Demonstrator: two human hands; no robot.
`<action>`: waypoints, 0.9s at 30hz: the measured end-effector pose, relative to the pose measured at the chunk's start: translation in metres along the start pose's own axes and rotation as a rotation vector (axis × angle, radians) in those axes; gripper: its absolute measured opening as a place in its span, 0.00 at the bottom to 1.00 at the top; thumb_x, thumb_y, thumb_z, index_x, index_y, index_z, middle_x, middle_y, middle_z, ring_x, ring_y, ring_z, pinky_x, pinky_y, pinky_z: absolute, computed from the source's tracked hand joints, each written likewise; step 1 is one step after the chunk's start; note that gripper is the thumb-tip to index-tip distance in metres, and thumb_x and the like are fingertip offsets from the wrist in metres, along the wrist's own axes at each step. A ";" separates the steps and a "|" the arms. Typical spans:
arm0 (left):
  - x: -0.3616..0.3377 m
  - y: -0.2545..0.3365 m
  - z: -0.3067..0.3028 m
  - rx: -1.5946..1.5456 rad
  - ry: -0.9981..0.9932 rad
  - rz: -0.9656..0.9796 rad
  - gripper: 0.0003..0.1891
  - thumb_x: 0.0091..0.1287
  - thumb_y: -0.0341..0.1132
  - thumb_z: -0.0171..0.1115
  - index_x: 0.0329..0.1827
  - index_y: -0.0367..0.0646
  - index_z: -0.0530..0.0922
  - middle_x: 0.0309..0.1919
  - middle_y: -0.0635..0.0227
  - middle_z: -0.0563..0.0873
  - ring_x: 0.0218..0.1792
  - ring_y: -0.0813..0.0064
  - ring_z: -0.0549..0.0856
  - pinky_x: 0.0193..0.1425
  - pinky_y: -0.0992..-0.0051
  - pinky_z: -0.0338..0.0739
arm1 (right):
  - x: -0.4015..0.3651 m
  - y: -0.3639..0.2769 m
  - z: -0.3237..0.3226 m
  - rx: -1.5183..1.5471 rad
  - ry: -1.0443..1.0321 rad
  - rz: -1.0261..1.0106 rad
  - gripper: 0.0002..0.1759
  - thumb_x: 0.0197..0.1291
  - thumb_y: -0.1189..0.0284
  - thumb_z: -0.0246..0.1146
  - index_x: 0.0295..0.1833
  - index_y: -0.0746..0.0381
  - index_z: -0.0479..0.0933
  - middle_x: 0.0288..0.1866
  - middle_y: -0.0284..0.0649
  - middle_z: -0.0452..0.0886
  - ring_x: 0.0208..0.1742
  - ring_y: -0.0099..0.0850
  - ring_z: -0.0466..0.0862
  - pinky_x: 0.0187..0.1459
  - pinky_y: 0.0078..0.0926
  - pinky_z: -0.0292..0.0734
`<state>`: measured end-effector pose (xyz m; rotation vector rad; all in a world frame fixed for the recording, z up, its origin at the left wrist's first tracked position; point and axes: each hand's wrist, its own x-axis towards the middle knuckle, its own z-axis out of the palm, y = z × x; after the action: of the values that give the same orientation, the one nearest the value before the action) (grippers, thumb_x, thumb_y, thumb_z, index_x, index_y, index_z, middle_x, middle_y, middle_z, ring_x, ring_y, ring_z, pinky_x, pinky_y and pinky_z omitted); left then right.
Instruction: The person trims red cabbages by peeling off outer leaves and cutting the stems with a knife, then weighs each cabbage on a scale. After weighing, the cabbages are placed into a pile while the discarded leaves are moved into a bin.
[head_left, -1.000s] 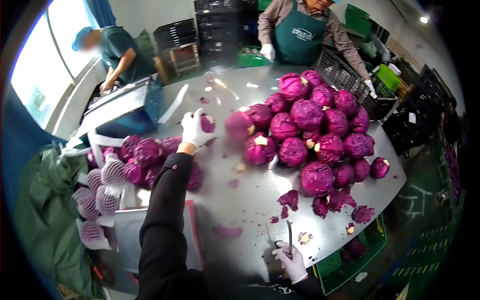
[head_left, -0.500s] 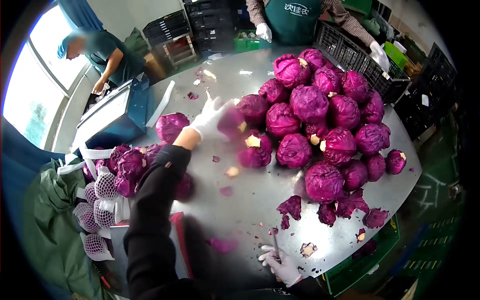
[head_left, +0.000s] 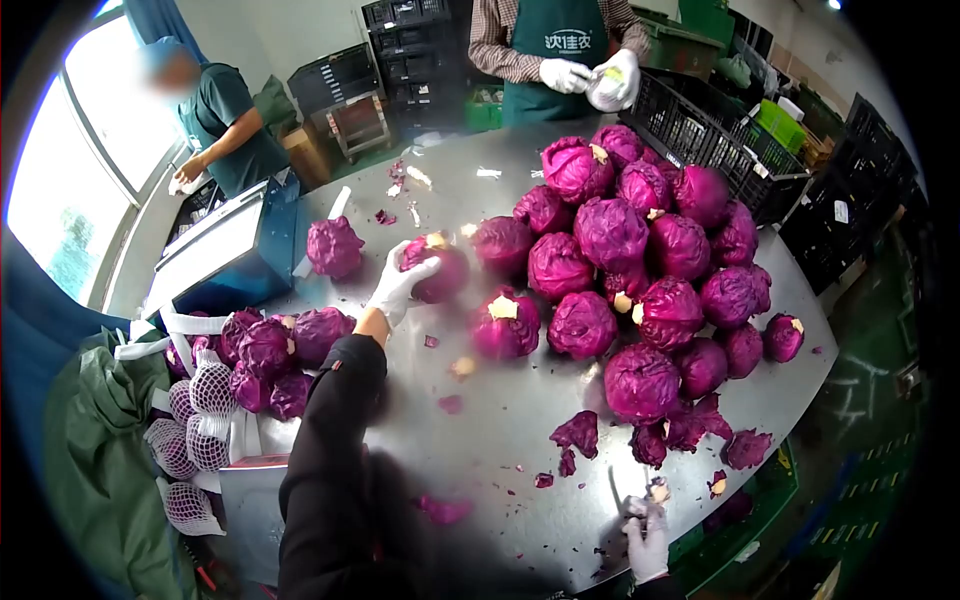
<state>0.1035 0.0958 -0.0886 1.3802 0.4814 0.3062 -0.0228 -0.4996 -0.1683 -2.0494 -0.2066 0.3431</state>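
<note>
My left hand [head_left: 396,287], in a white glove, is closed around the left side of a purple cabbage [head_left: 445,275], whose pale cut stem faces up and away. Another cabbage [head_left: 335,248] sits just beyond that hand. At the near edge of the metal table, my gloved right hand [head_left: 648,540] grips a knife [head_left: 616,488]; its thin blade points away and is blurred. A cut stem piece [head_left: 658,490] lies beside the fingers. Torn purple leaves [head_left: 577,432] are scattered a little farther off.
A big pile of cabbages [head_left: 610,235] covers the table's right half. To the left are more cabbages [head_left: 265,348], net-wrapped ones [head_left: 210,388] and a blue-sided machine [head_left: 225,255]. A co-worker in a green apron [head_left: 558,60] stands opposite, near a black crate [head_left: 700,125]; another person works by the window.
My left hand has closed on the cabbage and drawn it slightly nearer. The right hand with the knife has shifted right. The co-worker opposite has brought both gloved hands together around a pale object.
</note>
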 end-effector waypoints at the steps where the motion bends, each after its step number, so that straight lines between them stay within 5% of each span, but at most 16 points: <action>1: -0.015 0.016 0.004 -0.099 -0.118 -0.030 0.41 0.63 0.49 0.75 0.76 0.55 0.63 0.68 0.65 0.73 0.68 0.61 0.76 0.66 0.48 0.77 | 0.000 0.000 -0.008 0.023 0.055 0.016 0.18 0.66 0.86 0.54 0.60 0.66 0.74 0.48 0.37 0.77 0.42 0.21 0.78 0.42 0.18 0.77; 3: -0.029 0.017 0.010 -0.362 -0.019 -0.143 0.40 0.66 0.57 0.69 0.77 0.58 0.62 0.73 0.63 0.70 0.72 0.57 0.73 0.68 0.39 0.72 | 0.000 -0.011 -0.016 0.014 0.089 -0.008 0.18 0.66 0.86 0.54 0.61 0.67 0.74 0.49 0.37 0.78 0.40 0.20 0.77 0.43 0.18 0.76; 9: -0.123 0.050 0.075 -1.066 -0.406 -0.572 0.44 0.67 0.71 0.54 0.79 0.53 0.62 0.77 0.55 0.65 0.73 0.43 0.69 0.70 0.32 0.67 | 0.022 -0.097 0.008 0.335 0.085 -0.028 0.21 0.64 0.82 0.64 0.63 0.66 0.75 0.47 0.34 0.81 0.37 0.21 0.81 0.39 0.18 0.77; 11: -0.164 0.052 0.101 -1.172 -0.540 -0.698 0.44 0.68 0.71 0.52 0.78 0.51 0.63 0.76 0.53 0.66 0.72 0.42 0.69 0.71 0.33 0.66 | 0.032 -0.141 0.009 0.394 -0.005 -0.032 0.27 0.61 0.79 0.67 0.67 0.63 0.75 0.31 0.25 0.74 0.28 0.14 0.73 0.30 0.17 0.70; 12: -0.187 0.055 0.115 -1.272 -0.599 -0.804 0.44 0.68 0.70 0.53 0.78 0.49 0.63 0.76 0.53 0.66 0.72 0.43 0.69 0.72 0.35 0.65 | 0.034 -0.158 0.006 0.378 -0.070 -0.038 0.31 0.62 0.78 0.67 0.72 0.62 0.72 0.41 0.29 0.81 0.30 0.14 0.74 0.32 0.16 0.70; 15: -0.245 0.048 0.151 -1.254 -0.767 -0.909 0.48 0.65 0.71 0.55 0.78 0.43 0.61 0.73 0.54 0.69 0.72 0.47 0.69 0.77 0.43 0.60 | 0.037 -0.206 -0.006 0.546 -0.255 -0.111 0.35 0.73 0.61 0.62 0.78 0.67 0.63 0.70 0.38 0.76 0.40 0.12 0.77 0.40 0.13 0.71; 17: -0.278 0.043 0.172 -1.317 -0.790 -1.037 0.50 0.65 0.72 0.54 0.78 0.40 0.62 0.72 0.49 0.70 0.70 0.42 0.70 0.76 0.41 0.62 | 0.039 -0.205 -0.009 0.805 -0.388 0.005 0.30 0.74 0.57 0.61 0.74 0.60 0.69 0.43 0.28 0.81 0.30 0.13 0.71 0.31 0.14 0.67; 18: -0.281 0.019 0.179 -1.222 -0.741 -1.143 0.51 0.66 0.75 0.50 0.78 0.37 0.61 0.70 0.43 0.71 0.69 0.40 0.73 0.72 0.41 0.67 | 0.037 -0.184 -0.002 0.917 -0.399 0.076 0.29 0.74 0.54 0.61 0.71 0.59 0.71 0.42 0.27 0.80 0.30 0.13 0.73 0.33 0.14 0.69; 21: -0.301 0.013 0.177 -0.717 -0.725 -1.235 0.44 0.74 0.70 0.40 0.78 0.40 0.62 0.74 0.45 0.69 0.69 0.38 0.73 0.66 0.42 0.75 | 0.019 -0.151 0.016 1.368 -0.329 0.381 0.25 0.70 0.45 0.61 0.61 0.51 0.76 0.39 0.25 0.78 0.32 0.17 0.77 0.31 0.16 0.76; 25: -0.329 0.020 0.188 0.123 -0.360 -0.437 0.46 0.74 0.72 0.35 0.82 0.44 0.54 0.76 0.50 0.67 0.72 0.48 0.72 0.72 0.44 0.67 | -0.010 -0.093 0.025 1.501 -0.415 0.395 0.25 0.68 0.43 0.62 0.61 0.47 0.76 0.42 0.25 0.80 0.33 0.18 0.80 0.29 0.19 0.78; 27: -0.334 0.032 0.189 0.024 -0.443 -0.428 0.48 0.71 0.76 0.35 0.83 0.48 0.51 0.79 0.53 0.63 0.73 0.49 0.70 0.73 0.41 0.65 | -0.018 -0.088 0.030 1.521 -0.369 0.429 0.25 0.69 0.43 0.62 0.60 0.47 0.76 0.42 0.25 0.80 0.34 0.18 0.80 0.28 0.18 0.78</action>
<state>-0.0897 -0.2221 0.0135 1.2825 0.3958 -0.3506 -0.0498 -0.4378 -0.1015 -0.4905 0.2443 0.8169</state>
